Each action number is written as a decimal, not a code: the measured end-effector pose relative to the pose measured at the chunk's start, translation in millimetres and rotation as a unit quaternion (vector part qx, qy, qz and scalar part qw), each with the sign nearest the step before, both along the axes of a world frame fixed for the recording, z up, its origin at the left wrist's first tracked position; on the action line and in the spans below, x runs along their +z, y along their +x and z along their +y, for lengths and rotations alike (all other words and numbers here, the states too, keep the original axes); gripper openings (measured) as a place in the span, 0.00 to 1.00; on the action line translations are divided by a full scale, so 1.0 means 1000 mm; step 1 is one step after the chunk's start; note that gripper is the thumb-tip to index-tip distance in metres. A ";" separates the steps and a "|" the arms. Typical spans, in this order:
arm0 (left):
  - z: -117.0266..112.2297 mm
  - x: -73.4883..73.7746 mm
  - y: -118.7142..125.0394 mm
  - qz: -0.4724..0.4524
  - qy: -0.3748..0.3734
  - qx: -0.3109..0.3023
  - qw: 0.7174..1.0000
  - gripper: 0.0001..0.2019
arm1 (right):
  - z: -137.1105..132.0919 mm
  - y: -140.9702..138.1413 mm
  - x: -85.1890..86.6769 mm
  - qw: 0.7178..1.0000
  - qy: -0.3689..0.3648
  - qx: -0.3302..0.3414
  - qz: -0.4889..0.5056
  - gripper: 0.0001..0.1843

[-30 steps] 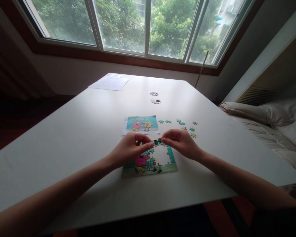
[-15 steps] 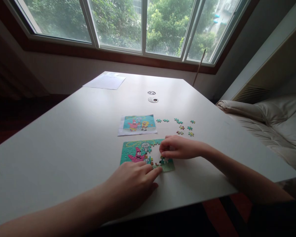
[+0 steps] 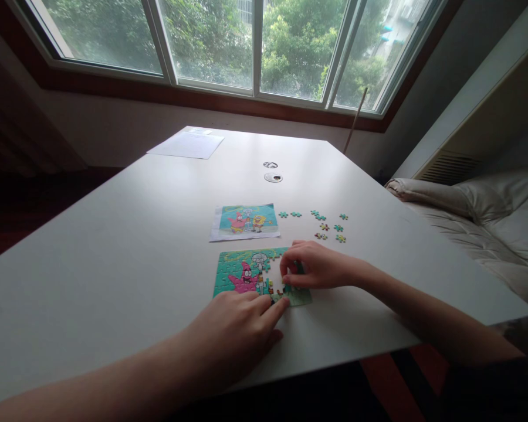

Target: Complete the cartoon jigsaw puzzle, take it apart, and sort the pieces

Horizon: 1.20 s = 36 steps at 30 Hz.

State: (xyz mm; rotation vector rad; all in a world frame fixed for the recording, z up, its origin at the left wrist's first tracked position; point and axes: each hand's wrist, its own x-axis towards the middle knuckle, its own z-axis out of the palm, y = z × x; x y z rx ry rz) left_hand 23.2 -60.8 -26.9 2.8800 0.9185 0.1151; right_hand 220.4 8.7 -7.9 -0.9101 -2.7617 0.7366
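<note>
A partly assembled jigsaw puzzle point(image 3: 233, 266) lies on the white table, showing a pink starfish figure and a pale figure on green. Its right-centre part has an unfilled gap. My left hand point(image 3: 242, 328) rests over the puzzle's lower edge, holding nothing, with its index finger stretched onto the border. Over the right side of the gap, my right hand point(image 3: 312, 264) has thumb and fingers pinched together at a puzzle piece, which they mostly hide. Just beyond the puzzle lies a printed reference picture point(image 3: 246, 220) of the same scene.
Several loose puzzle pieces point(image 3: 324, 227) lie scattered right of the picture. Farther back are two round fittings point(image 3: 273, 177) in the tabletop. A white sheet point(image 3: 187, 145) lies at the far left corner of the table point(image 3: 114, 246). A light padded sofa point(image 3: 479, 205) stands to the right.
My right hand has moved slightly left and toward me over the gap, its fingertips lower at the pieces there. My left hand stays almost in place.
</note>
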 end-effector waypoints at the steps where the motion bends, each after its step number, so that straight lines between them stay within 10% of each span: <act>1: 0.000 0.000 0.000 -0.003 -0.001 0.001 1.000 0.16 | -0.001 0.000 0.000 1.000 0.005 -0.001 0.002 0.04; 24: 0.023 0.014 -0.017 -0.055 0.037 0.077 0.995 0.15 | 0.001 0.021 -0.006 0.997 0.022 -0.004 0.079 0.08; 36: 0.072 0.021 -0.056 0.003 0.067 0.042 0.997 0.16 | 0.063 0.123 -0.004 0.954 0.164 -0.250 0.002 0.09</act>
